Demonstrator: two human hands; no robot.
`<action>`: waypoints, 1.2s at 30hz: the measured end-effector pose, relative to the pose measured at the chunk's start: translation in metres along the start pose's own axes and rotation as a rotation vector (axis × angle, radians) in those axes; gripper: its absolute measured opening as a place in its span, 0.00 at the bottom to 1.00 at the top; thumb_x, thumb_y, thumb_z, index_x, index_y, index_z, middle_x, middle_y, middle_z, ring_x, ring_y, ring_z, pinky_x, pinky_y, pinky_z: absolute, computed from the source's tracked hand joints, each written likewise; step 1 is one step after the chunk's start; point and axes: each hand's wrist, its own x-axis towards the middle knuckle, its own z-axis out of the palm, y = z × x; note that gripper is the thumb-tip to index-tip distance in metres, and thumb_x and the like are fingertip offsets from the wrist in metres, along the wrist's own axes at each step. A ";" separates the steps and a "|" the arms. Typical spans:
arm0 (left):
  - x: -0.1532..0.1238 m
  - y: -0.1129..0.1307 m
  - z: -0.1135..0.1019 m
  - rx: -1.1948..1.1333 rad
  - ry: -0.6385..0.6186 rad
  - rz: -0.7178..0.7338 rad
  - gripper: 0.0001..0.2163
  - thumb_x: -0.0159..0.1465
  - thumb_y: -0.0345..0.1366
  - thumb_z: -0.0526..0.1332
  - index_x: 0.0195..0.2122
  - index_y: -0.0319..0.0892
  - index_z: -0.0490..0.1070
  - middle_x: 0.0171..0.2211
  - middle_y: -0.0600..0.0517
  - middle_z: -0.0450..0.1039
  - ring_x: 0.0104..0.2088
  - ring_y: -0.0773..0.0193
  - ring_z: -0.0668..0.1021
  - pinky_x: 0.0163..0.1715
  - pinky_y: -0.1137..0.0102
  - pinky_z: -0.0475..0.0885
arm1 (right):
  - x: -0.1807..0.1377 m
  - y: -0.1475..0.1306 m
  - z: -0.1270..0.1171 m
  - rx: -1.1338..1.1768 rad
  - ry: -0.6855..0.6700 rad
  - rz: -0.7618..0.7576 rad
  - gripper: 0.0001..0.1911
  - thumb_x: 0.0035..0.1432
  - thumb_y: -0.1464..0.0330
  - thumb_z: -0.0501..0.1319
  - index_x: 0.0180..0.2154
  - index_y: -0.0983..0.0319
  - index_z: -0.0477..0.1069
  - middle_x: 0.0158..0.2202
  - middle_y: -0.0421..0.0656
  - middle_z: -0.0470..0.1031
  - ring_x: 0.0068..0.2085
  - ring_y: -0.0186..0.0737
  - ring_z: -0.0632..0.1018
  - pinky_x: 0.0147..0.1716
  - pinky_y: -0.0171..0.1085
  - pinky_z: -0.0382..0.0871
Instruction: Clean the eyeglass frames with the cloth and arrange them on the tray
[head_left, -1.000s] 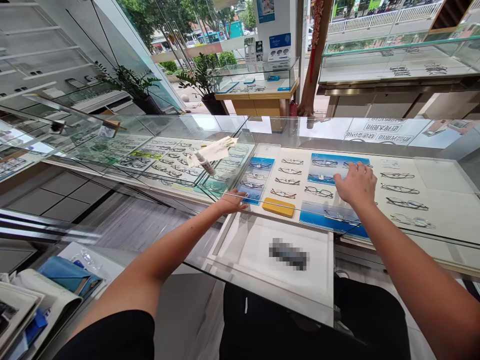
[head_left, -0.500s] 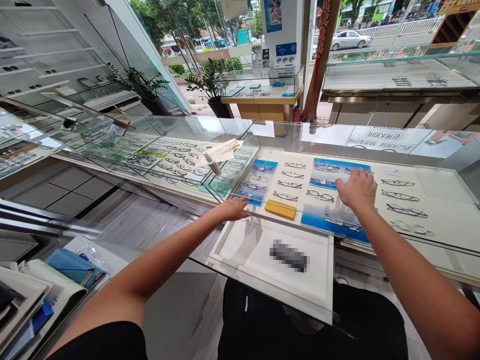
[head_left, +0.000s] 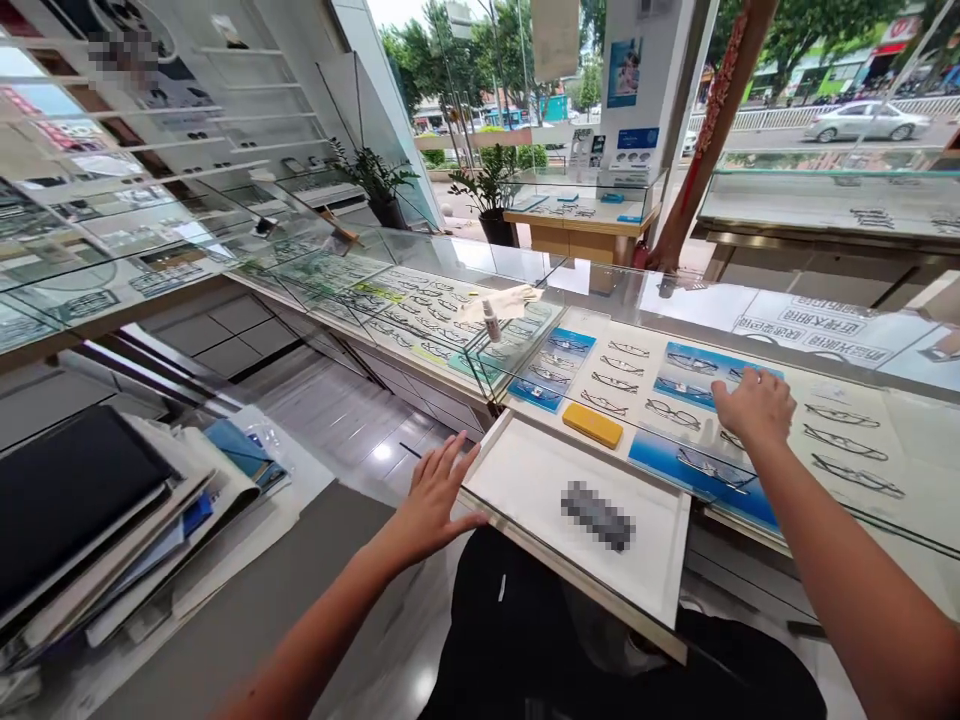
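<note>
My left hand (head_left: 435, 500) is open, fingers spread, at the left edge of a white pulled-out drawer (head_left: 517, 475). Its thumb reaches the drawer's front corner; whether it touches, I cannot tell. A dark blurred-out item (head_left: 598, 515) lies in the drawer. My right hand (head_left: 757, 408) rests on the glass counter top with bent fingers apart, holding nothing. Beneath the glass are rows of eyeglasses (head_left: 673, 414), some on blue cards (head_left: 660, 455). A yellow glasses case (head_left: 592, 425) lies just behind the drawer.
A small spray bottle (head_left: 490, 322) and a cream cloth (head_left: 517, 302) lie on the glass. On the left, a grey desk (head_left: 300, 590) bears stacked papers and a black folder (head_left: 75, 500). My lap is under the drawer. Plants (head_left: 491, 190) and another display case (head_left: 585, 215) stand beyond.
My left hand has moved from the counter's front edge toward me, to the drawer's left side, with its fingers spreading. My right hand stays on the glass. The view has swung left.
</note>
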 end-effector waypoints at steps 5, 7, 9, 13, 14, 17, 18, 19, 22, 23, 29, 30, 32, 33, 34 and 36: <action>0.005 -0.008 0.045 -0.021 0.215 -0.080 0.48 0.69 0.63 0.61 0.81 0.47 0.43 0.81 0.34 0.41 0.80 0.36 0.48 0.76 0.39 0.45 | 0.006 0.004 0.000 0.022 -0.048 0.011 0.44 0.69 0.48 0.47 0.74 0.71 0.59 0.77 0.62 0.54 0.76 0.70 0.57 0.74 0.63 0.53; 0.014 -0.004 0.060 -0.075 0.294 -0.168 0.52 0.67 0.65 0.61 0.81 0.43 0.40 0.81 0.31 0.38 0.80 0.34 0.44 0.76 0.38 0.45 | 0.008 0.006 -0.001 0.033 -0.088 0.005 0.46 0.69 0.46 0.47 0.75 0.71 0.56 0.79 0.61 0.51 0.78 0.69 0.54 0.76 0.61 0.49; 0.022 0.005 0.073 -0.156 0.404 -0.326 0.57 0.65 0.68 0.62 0.81 0.38 0.34 0.80 0.25 0.33 0.80 0.32 0.41 0.75 0.36 0.47 | 0.009 0.009 -0.003 0.036 -0.130 -0.017 0.48 0.69 0.44 0.47 0.76 0.71 0.53 0.80 0.60 0.47 0.79 0.68 0.51 0.77 0.59 0.46; 0.043 0.027 0.093 -0.334 0.528 -0.556 0.59 0.62 0.69 0.65 0.79 0.36 0.35 0.77 0.23 0.41 0.79 0.29 0.49 0.72 0.35 0.55 | 0.010 0.021 -0.004 0.044 -0.181 -0.079 0.50 0.68 0.41 0.49 0.77 0.68 0.52 0.81 0.58 0.45 0.80 0.66 0.50 0.78 0.58 0.45; 0.049 0.032 0.097 -0.381 0.526 -0.583 0.56 0.62 0.68 0.65 0.77 0.37 0.40 0.75 0.24 0.47 0.77 0.30 0.54 0.71 0.36 0.58 | 0.011 0.024 -0.004 0.052 -0.184 -0.098 0.50 0.67 0.40 0.49 0.77 0.67 0.53 0.81 0.58 0.46 0.80 0.66 0.50 0.77 0.58 0.46; 0.069 0.043 0.104 -0.524 0.465 -0.617 0.42 0.66 0.62 0.65 0.70 0.40 0.53 0.67 0.31 0.61 0.68 0.37 0.70 0.66 0.41 0.67 | 0.011 0.033 -0.002 0.084 -0.184 -0.149 0.50 0.67 0.39 0.48 0.76 0.65 0.55 0.81 0.58 0.47 0.80 0.65 0.51 0.77 0.59 0.46; 0.076 0.045 0.106 -0.563 0.446 -0.615 0.37 0.68 0.60 0.64 0.68 0.41 0.55 0.65 0.32 0.62 0.65 0.40 0.74 0.65 0.43 0.69 | 0.011 0.035 -0.001 0.095 -0.178 -0.162 0.50 0.66 0.38 0.48 0.75 0.65 0.56 0.81 0.58 0.48 0.80 0.65 0.51 0.77 0.60 0.47; 0.081 0.047 0.108 -0.593 0.434 -0.608 0.34 0.69 0.58 0.63 0.66 0.41 0.57 0.64 0.33 0.62 0.62 0.43 0.75 0.64 0.45 0.70 | 0.010 0.036 0.000 0.105 -0.168 -0.171 0.49 0.66 0.38 0.47 0.75 0.64 0.57 0.80 0.58 0.50 0.80 0.64 0.52 0.76 0.61 0.47; 0.093 0.048 0.113 -0.651 0.430 -0.567 0.33 0.69 0.55 0.63 0.66 0.40 0.57 0.64 0.32 0.61 0.60 0.45 0.77 0.64 0.47 0.70 | 0.009 0.037 0.002 0.126 -0.137 -0.177 0.48 0.65 0.37 0.47 0.73 0.62 0.61 0.79 0.58 0.54 0.79 0.65 0.54 0.75 0.62 0.50; 0.095 0.048 0.114 -0.670 0.422 -0.542 0.33 0.69 0.54 0.63 0.67 0.39 0.56 0.65 0.32 0.60 0.61 0.45 0.76 0.65 0.48 0.69 | 0.009 0.037 0.003 0.128 -0.135 -0.170 0.49 0.65 0.36 0.46 0.73 0.62 0.61 0.79 0.58 0.54 0.79 0.65 0.54 0.75 0.62 0.50; 0.099 0.040 0.121 -0.753 0.202 -0.393 0.41 0.72 0.57 0.58 0.79 0.47 0.44 0.80 0.34 0.42 0.74 0.42 0.64 0.68 0.51 0.67 | 0.006 0.037 0.002 0.114 -0.147 -0.157 0.51 0.66 0.35 0.45 0.74 0.63 0.59 0.80 0.57 0.51 0.79 0.64 0.53 0.76 0.60 0.47; 0.101 0.039 0.123 -0.767 0.159 -0.384 0.42 0.72 0.59 0.57 0.80 0.49 0.42 0.81 0.36 0.38 0.75 0.41 0.63 0.67 0.51 0.67 | 0.006 0.037 0.002 0.112 -0.145 -0.159 0.50 0.66 0.35 0.45 0.74 0.63 0.59 0.80 0.57 0.51 0.79 0.64 0.53 0.76 0.61 0.47; 0.108 0.036 0.128 -0.804 0.105 -0.374 0.44 0.72 0.60 0.57 0.81 0.51 0.39 0.82 0.37 0.32 0.74 0.40 0.65 0.65 0.52 0.70 | 0.005 0.037 0.000 0.109 -0.145 -0.160 0.50 0.66 0.36 0.46 0.74 0.64 0.59 0.80 0.58 0.51 0.79 0.65 0.53 0.76 0.61 0.48; 0.111 0.035 0.131 -0.822 0.093 -0.371 0.45 0.71 0.61 0.58 0.82 0.51 0.38 0.82 0.37 0.30 0.72 0.40 0.67 0.64 0.52 0.71 | 0.004 0.037 -0.001 0.107 -0.149 -0.157 0.50 0.66 0.36 0.46 0.74 0.64 0.59 0.80 0.58 0.51 0.79 0.65 0.53 0.76 0.61 0.48; 0.115 0.034 0.134 -0.836 0.085 -0.369 0.46 0.71 0.61 0.58 0.82 0.51 0.37 0.82 0.37 0.28 0.71 0.40 0.70 0.62 0.52 0.72 | 0.004 0.036 -0.002 0.106 -0.153 -0.154 0.51 0.66 0.36 0.46 0.74 0.64 0.58 0.80 0.57 0.50 0.80 0.64 0.52 0.76 0.61 0.47; 0.123 0.031 0.138 -0.856 0.067 -0.356 0.47 0.70 0.62 0.59 0.82 0.51 0.36 0.82 0.37 0.26 0.69 0.41 0.72 0.61 0.53 0.74 | 0.004 0.036 -0.002 0.103 -0.154 -0.146 0.51 0.66 0.35 0.46 0.74 0.63 0.58 0.80 0.56 0.50 0.80 0.64 0.52 0.77 0.61 0.47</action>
